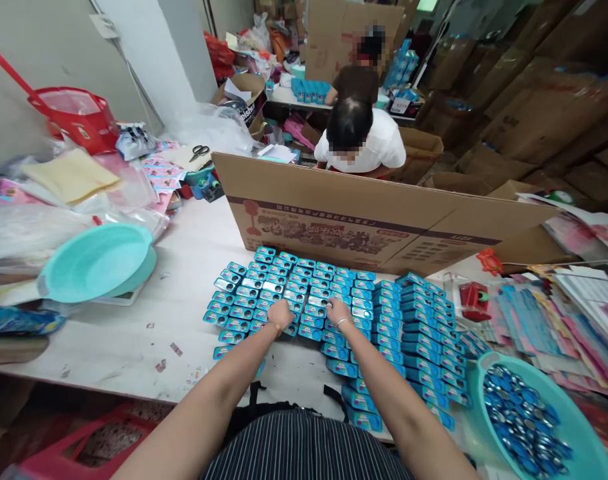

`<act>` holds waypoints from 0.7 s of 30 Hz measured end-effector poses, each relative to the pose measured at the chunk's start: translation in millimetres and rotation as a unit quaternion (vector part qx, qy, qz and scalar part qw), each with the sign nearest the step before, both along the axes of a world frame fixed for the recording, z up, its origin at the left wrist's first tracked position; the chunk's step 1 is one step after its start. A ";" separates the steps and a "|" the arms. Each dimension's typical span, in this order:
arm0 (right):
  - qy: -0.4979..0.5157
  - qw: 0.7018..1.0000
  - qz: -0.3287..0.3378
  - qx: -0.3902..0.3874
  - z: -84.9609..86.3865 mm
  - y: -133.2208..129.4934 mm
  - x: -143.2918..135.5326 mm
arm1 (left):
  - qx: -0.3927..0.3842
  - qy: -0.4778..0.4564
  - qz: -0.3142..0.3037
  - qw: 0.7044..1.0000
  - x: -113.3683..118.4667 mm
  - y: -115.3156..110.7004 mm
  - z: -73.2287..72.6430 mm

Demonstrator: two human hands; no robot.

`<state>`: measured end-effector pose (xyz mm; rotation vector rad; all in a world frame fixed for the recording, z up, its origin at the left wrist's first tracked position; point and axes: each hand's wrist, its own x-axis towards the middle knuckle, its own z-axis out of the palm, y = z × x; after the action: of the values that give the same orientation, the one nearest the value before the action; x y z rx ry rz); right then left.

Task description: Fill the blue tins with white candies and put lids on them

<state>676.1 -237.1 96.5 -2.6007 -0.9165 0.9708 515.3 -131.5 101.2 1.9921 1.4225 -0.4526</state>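
Rows of small blue boxes (271, 287), each with a dark round spot on its upper face, stand packed together on the white table. My left hand (283, 315) is over the middle rows, its fingers curled closed against the boxes. To its right, my right hand (339, 312) is also closed, fingertips pinched down at another row. What either hand pinches is too small or hidden to make out. A turquoise basin (484, 380) at the lower right holds many small shiny blue-and-silver round pieces (521, 417).
A cardboard sheet (334, 207) stands upright behind the boxes. Another turquoise basin (101, 260) sits at left, near scissors (199, 153) and a red bag (77, 117). Stacked printed sheets (544, 333) lie at right. Beyond the cardboard is a person in a white top (384, 143).
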 end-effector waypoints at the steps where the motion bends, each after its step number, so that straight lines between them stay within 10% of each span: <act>1: -0.020 0.999 0.024 -0.013 0.3 2.9 -3.5 | 0.001 0.011 -0.009 1.000 1.9 1.3 0.3; 9: -0.072 0.981 0.170 -0.067 2.2 -0.8 -23.1 | -0.020 0.058 -0.028 0.998 11.1 7.5 -1.4; 21: -0.018 0.998 -0.021 -0.060 -14.8 16.2 3.1 | -0.025 0.028 -0.005 0.999 10.5 8.3 -2.0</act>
<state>679.1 -220.9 81.7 -2.7343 -0.8318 1.0001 525.8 -123.2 99.2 1.9627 1.4219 -0.5474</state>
